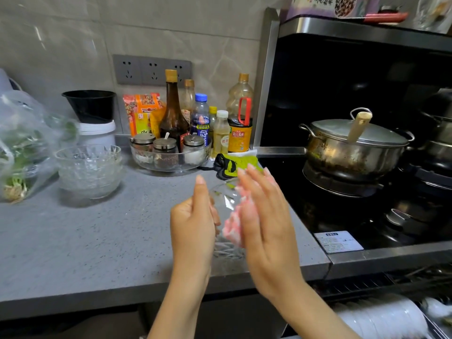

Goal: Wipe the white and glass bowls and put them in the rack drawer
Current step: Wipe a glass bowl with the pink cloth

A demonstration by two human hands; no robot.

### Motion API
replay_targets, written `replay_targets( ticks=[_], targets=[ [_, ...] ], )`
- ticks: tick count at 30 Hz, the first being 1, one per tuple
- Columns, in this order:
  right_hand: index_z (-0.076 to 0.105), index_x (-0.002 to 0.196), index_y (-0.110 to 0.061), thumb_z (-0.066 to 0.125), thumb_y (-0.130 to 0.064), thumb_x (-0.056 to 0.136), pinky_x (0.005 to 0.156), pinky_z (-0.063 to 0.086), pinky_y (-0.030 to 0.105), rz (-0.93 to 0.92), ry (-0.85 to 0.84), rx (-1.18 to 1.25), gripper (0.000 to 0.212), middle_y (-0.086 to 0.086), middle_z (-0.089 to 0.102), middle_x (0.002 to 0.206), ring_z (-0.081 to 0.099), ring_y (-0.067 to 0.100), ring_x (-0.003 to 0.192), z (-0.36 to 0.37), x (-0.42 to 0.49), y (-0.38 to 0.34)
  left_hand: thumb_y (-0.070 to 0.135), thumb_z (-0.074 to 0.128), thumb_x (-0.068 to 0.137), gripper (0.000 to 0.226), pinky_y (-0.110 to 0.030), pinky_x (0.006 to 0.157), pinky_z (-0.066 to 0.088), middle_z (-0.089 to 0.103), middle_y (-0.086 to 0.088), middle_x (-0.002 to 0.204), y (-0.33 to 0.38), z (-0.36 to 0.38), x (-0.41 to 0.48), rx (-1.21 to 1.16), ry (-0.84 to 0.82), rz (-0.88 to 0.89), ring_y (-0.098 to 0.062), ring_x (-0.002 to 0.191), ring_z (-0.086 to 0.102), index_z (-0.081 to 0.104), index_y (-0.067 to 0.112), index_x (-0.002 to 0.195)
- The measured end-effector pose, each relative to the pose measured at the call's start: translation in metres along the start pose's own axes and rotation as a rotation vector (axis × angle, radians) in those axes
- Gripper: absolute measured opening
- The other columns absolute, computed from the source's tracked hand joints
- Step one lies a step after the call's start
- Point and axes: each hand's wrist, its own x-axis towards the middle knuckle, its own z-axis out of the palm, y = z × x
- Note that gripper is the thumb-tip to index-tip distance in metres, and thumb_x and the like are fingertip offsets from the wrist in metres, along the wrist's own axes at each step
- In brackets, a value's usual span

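On your left hand [193,223] the fingers curl round the glass bowl [226,199], held up over the counter [97,241] edge. On your right hand [265,216] the fingers lie straight, pressing a soft pink cloth [232,225] on it. The bowl looks hard, bumpy and slippery, and could break, so grip its rim.

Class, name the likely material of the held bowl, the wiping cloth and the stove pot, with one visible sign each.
Held bowl: clear glass, probably; see-through, with cut facets. Wiping cloth: soft pink fabric, seemingly; it bunches against the bowl, though blurred. Stove pot: polished metal, likely stainless steel; reflective, stained sides.
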Motion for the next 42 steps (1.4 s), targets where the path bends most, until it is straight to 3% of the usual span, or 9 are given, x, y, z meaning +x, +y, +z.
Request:
replay_targets(
  ticks=[3, 10, 15, 21, 26, 31, 34, 38, 42],
  targets=[
    [0.058, 0.130, -0.020, 0.033, -0.035, 0.100, 0.106, 0.037, 0.043, -0.157, 0.021, -0.188, 0.042, -0.004, 0.053, 0.136, 0.042, 0.019, 0.134, 0.001, 0.009, 0.000, 0.046, 0.046, 0.093, 0.063, -0.018, 0.040, 0.032, 0.043, 0.000, 0.040, -0.005, 0.005, -0.005, -0.037, -0.050, -0.014, -0.010, 0.037, 0.041, 0.046, 0.018, 0.037],
    [0.052, 0.128, -0.041, 0.025, -0.053, 0.095, 0.102, 0.044, 0.039, 0.264, 0.001, 0.376, 0.044, -0.023, 0.056, 0.126, 0.051, 0.000, 0.121, -0.004, 0.019, 0.009, 0.041, 0.044, 0.097, 0.057, -0.011, 0.036, 0.028, 0.031, 0.009, 0.037, 0.006, 0.000, -0.011, -0.096, 0.087, -0.036, -0.004, 0.034, 0.029, 0.034, 0.017, 0.046],
    [0.058, 0.129, -0.025, 0.029, -0.041, 0.100, 0.100, 0.042, 0.041, -0.090, 0.006, -0.174, 0.044, -0.008, 0.055, 0.131, 0.049, 0.014, 0.126, 0.004, 0.014, -0.005, 0.053, 0.043, 0.087, 0.067, -0.023, 0.044, 0.034, 0.043, -0.011, 0.047, 0.002, 0.001, -0.009, -0.034, -0.040, 0.050, -0.018, 0.045, 0.041, 0.045, -0.001, 0.049],
    [0.068, 0.087, -0.007, 0.044, -0.036, 0.093, 0.069, 0.048, 0.015, 0.431, -0.069, 0.473, 0.038, -0.002, 0.064, 0.070, 0.062, -0.003, 0.070, -0.013, 0.037, 0.000, 0.049, 0.047, 0.092, 0.063, -0.025, 0.055, 0.040, 0.037, -0.007, 0.045, 0.003, -0.011, -0.007, -0.045, -0.007, -0.028, -0.021, 0.049, 0.039, 0.037, 0.020, 0.037],
    [0.064, 0.062, -0.002, 0.054, -0.040, 0.088, 0.046, 0.044, 0.017, 0.835, -0.054, 0.696, 0.047, 0.000, 0.057, 0.050, 0.056, 0.008, 0.046, -0.025, 0.036, 0.002, 0.066, 0.065, 0.073, 0.070, -0.060, 0.098, 0.044, 0.057, -0.015, 0.091, 0.000, -0.021, -0.001, -0.173, -0.089, -0.157, -0.030, 0.082, 0.054, 0.062, -0.003, 0.080],
    [0.065, 0.052, -0.011, 0.064, -0.067, 0.070, 0.059, 0.041, 0.038, 0.754, -0.098, 0.594, 0.059, 0.025, 0.053, 0.067, 0.048, 0.034, 0.055, -0.028, 0.037, 0.003, 0.054, 0.051, 0.086, 0.067, -0.036, 0.083, 0.052, 0.067, -0.025, 0.080, 0.001, -0.021, 0.009, -0.103, -0.200, -0.152, -0.035, 0.079, 0.064, 0.063, -0.012, 0.081],
    [0.051, 0.053, 0.006, 0.057, -0.051, 0.086, 0.039, 0.028, 0.019, 0.687, -0.133, 0.520, 0.067, 0.014, 0.041, 0.045, 0.034, 0.018, 0.030, -0.035, 0.043, 0.001, 0.043, 0.039, 0.096, 0.061, -0.009, 0.057, 0.046, 0.062, -0.012, 0.055, 0.015, -0.022, 0.010, 0.079, -0.225, 0.023, -0.019, 0.058, 0.059, 0.066, -0.003, 0.066],
    [0.035, 0.032, -0.021, 0.047, -0.022, 0.098, 0.037, 0.023, 0.014, 0.501, -0.244, 0.438, 0.068, -0.010, 0.028, 0.031, 0.023, 0.003, 0.027, -0.036, 0.048, -0.009, 0.054, 0.035, 0.088, 0.063, -0.013, 0.046, 0.037, 0.043, -0.004, 0.038, 0.032, -0.013, 0.013, 0.275, -0.467, 0.199, -0.008, 0.039, 0.044, 0.062, 0.013, 0.047],
    [0.036, 0.039, -0.011, 0.044, -0.012, 0.099, 0.045, 0.034, 0.005, 0.429, -0.228, 0.503, 0.061, -0.008, 0.029, 0.032, 0.033, 0.002, 0.029, -0.032, 0.043, -0.011, 0.050, 0.041, 0.086, 0.061, -0.012, 0.044, 0.030, 0.037, 0.005, 0.032, 0.030, -0.006, 0.009, 0.347, -0.469, 0.275, -0.004, 0.033, 0.034, 0.044, 0.015, 0.035]
  ],
)
